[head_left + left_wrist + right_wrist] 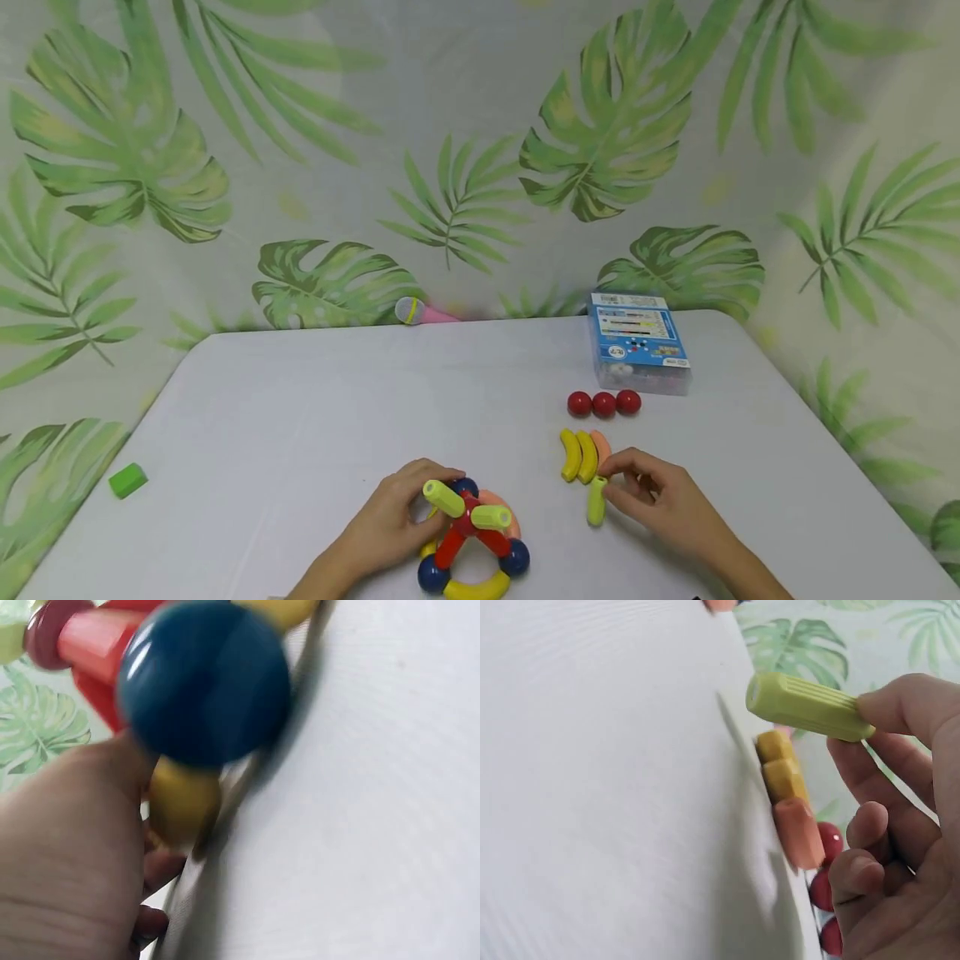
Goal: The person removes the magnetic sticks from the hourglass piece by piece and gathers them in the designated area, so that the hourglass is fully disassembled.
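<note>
My left hand (pixel 390 512) holds the left side of a toy built from magnetic balls and rods, low on the white table. Blue balls (pixel 433 575) form its base, joined by curved yellow and pink pieces. Red rods (pixel 450 548) rise to a red ball (pixel 467 522), from which two light green rods (pixel 491 517) stick out. Seen from the left wrist, a blue ball (pixel 206 682) covers part of the grip. Between thumb and finger, my right hand (pixel 660 500) pinches the end of a loose light green rod (pixel 806 707), raised off the table.
Beyond the right hand lie two yellow curved pieces (pixel 571 455), a pink curved piece (pixel 601 446) and three red balls (pixel 603 405). A blue-labelled box (pixel 637 342) stands at the back right. A pink toy microphone (pixel 431 313) lies at the rear edge, a green block (pixel 128 481) at far left.
</note>
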`<state>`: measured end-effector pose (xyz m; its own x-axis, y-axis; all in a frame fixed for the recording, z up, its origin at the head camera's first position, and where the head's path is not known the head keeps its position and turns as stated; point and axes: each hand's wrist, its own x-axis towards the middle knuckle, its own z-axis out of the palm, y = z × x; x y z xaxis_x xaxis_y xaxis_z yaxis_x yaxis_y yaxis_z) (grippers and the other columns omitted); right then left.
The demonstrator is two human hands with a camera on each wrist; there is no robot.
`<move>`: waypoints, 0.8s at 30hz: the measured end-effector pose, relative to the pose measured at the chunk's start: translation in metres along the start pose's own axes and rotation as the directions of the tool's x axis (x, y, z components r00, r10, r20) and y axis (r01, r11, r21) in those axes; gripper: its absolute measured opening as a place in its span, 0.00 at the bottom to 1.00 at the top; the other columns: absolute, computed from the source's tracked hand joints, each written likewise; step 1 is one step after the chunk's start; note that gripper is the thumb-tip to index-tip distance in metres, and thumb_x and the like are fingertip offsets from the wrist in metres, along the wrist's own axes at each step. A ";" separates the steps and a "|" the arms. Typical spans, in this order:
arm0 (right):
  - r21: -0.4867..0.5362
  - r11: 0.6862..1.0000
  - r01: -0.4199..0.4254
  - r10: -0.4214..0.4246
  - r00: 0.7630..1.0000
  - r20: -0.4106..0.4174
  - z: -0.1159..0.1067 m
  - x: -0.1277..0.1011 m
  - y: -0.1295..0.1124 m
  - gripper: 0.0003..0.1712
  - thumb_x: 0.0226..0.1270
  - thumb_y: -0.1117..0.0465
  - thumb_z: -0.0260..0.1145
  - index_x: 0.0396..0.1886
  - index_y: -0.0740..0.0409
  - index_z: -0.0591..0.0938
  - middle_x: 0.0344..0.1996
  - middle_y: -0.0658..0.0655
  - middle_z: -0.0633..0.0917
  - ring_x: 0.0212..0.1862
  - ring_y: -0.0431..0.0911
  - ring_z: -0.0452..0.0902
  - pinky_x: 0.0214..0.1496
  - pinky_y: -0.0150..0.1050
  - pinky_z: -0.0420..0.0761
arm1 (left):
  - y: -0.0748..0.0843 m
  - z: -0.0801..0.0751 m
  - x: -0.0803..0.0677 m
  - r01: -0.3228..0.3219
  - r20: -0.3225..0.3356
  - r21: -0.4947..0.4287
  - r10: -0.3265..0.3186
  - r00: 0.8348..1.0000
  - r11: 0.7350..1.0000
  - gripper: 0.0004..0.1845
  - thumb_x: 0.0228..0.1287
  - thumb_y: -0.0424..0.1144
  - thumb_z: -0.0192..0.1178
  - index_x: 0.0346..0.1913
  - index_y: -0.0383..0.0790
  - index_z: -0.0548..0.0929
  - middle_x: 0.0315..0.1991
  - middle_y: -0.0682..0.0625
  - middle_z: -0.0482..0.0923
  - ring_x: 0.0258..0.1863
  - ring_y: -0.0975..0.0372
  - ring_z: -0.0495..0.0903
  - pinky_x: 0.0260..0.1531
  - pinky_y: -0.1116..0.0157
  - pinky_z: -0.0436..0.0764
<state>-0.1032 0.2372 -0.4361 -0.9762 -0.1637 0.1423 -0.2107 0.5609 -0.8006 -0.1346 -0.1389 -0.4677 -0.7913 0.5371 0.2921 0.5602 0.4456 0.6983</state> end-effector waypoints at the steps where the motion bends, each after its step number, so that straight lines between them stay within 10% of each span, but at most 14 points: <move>1: -0.005 1.000 0.020 -0.020 1.000 0.006 0.002 -0.001 0.002 0.10 0.65 0.57 0.76 0.44 0.42 0.85 0.24 0.44 0.74 0.28 0.39 0.71 0.26 0.31 0.71 | -0.001 0.000 0.000 -0.005 -0.020 -0.007 0.005 1.000 1.000 0.25 0.62 0.32 0.72 0.60 0.55 0.83 0.53 0.66 0.81 0.52 0.68 0.81 0.56 0.62 0.83; 10: -0.193 0.964 0.182 -0.183 0.983 0.015 0.020 -0.008 0.005 0.13 0.62 0.54 0.79 0.44 0.37 0.86 0.27 0.34 0.75 0.27 0.31 0.69 0.28 0.27 0.71 | -0.007 0.001 -0.001 -0.035 -0.083 -0.043 0.031 0.996 0.998 0.24 0.61 0.29 0.72 0.58 0.51 0.84 0.53 0.62 0.81 0.50 0.66 0.83 0.55 0.66 0.83; 17: -0.310 0.937 0.162 -0.099 0.973 0.209 0.017 -0.012 -0.007 0.27 0.56 0.30 0.74 0.53 0.31 0.83 0.50 0.30 0.81 0.49 0.34 0.77 0.54 0.35 0.85 | -0.004 0.000 -0.001 -0.041 -0.088 -0.016 0.040 0.995 0.999 0.23 0.61 0.29 0.73 0.58 0.49 0.84 0.54 0.62 0.80 0.52 0.66 0.82 0.57 0.66 0.82; 24: -0.352 0.920 0.174 -0.102 0.971 0.215 0.018 -0.013 -0.006 0.30 0.54 0.29 0.75 0.54 0.32 0.84 0.52 0.30 0.81 0.51 0.34 0.77 0.56 0.38 0.85 | 0.001 0.002 -0.001 -0.019 -0.056 0.023 0.020 0.998 1.000 0.25 0.61 0.29 0.72 0.60 0.47 0.82 0.57 0.62 0.77 0.54 0.65 0.81 0.60 0.63 0.81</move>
<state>-0.0882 0.2216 -0.4432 -0.9158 -0.3903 0.0944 -0.3817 0.7733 -0.5063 -0.1326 -0.1379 -0.4680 -0.7923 0.5053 0.3421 0.5805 0.4515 0.6776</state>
